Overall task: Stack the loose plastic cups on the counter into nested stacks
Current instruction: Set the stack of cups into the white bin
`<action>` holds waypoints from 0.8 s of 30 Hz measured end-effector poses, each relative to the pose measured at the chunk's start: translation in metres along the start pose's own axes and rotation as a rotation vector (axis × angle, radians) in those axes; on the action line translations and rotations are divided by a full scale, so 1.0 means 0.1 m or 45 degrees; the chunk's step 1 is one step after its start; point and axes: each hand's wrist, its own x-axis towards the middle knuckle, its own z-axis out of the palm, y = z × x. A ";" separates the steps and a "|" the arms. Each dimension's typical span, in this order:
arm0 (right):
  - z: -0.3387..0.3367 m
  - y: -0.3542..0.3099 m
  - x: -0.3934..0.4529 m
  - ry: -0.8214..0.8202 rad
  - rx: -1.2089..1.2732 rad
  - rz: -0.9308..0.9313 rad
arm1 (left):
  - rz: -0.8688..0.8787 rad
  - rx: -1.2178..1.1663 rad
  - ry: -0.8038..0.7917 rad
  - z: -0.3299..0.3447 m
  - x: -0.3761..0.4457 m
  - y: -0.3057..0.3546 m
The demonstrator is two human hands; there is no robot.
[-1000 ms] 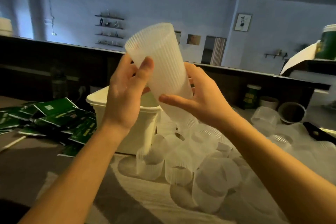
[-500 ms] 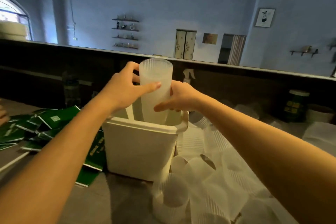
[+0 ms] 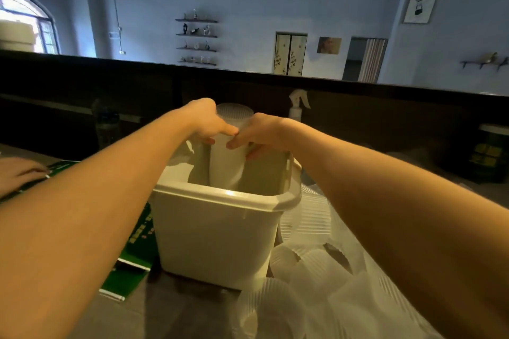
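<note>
Hands meet over the white bin (image 3: pixel 220 231): the left hand (image 3: pixel 205 124) and the right hand (image 3: pixel 261 133) both curl around a stack of ribbed translucent cups (image 3: pixel 227 157), each grip closed on its sides, thumbs nearly touching at the front. The stack stands upright, its lower part inside the bin and its top rim above the knuckles. Loose cups (image 3: pixel 311 272) lie heaped on the table (image 3: pixel 165 311) right of the bin. Green packets (image 3: pixel 132 261) lie left of it, where another person's hand (image 3: pixel 19 173) rests.
</note>
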 end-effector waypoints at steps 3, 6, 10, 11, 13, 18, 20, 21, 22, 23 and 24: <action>0.04 0.01 0.04 0.066 -0.007 -0.011 | -0.093 0.066 -0.021 0.05 0.09 -0.02; 0.05 0.06 0.07 0.087 -0.021 -0.017 | -0.125 0.086 -0.050 0.11 0.20 -0.12; 0.05 0.12 0.14 0.103 -0.020 0.010 | -0.094 0.268 -0.029 0.17 0.23 -0.15; 0.06 0.12 0.15 0.103 -0.023 0.011 | -0.091 0.308 -0.013 0.18 0.22 -0.14; 0.07 0.13 0.14 0.095 -0.031 -0.005 | -0.081 0.354 0.026 0.20 0.22 -0.13; -0.01 0.13 0.04 0.071 -0.104 -0.029 | -0.062 0.442 0.091 0.14 0.16 -0.07; -0.10 0.12 -0.04 0.076 -0.090 -0.038 | -0.008 0.427 0.115 0.08 0.11 -0.01; -0.15 0.11 -0.09 0.089 -0.089 -0.042 | 0.021 0.404 0.120 0.05 0.08 0.02; -0.20 0.11 -0.14 0.113 -0.101 -0.046 | 0.048 0.389 0.118 0.01 0.04 0.07; -0.26 0.10 -0.21 0.149 -0.119 -0.053 | 0.069 0.395 0.113 -0.02 -0.01 0.11; -0.32 0.08 -0.29 0.187 -0.138 -0.059 | 0.095 0.417 0.110 -0.05 -0.07 0.15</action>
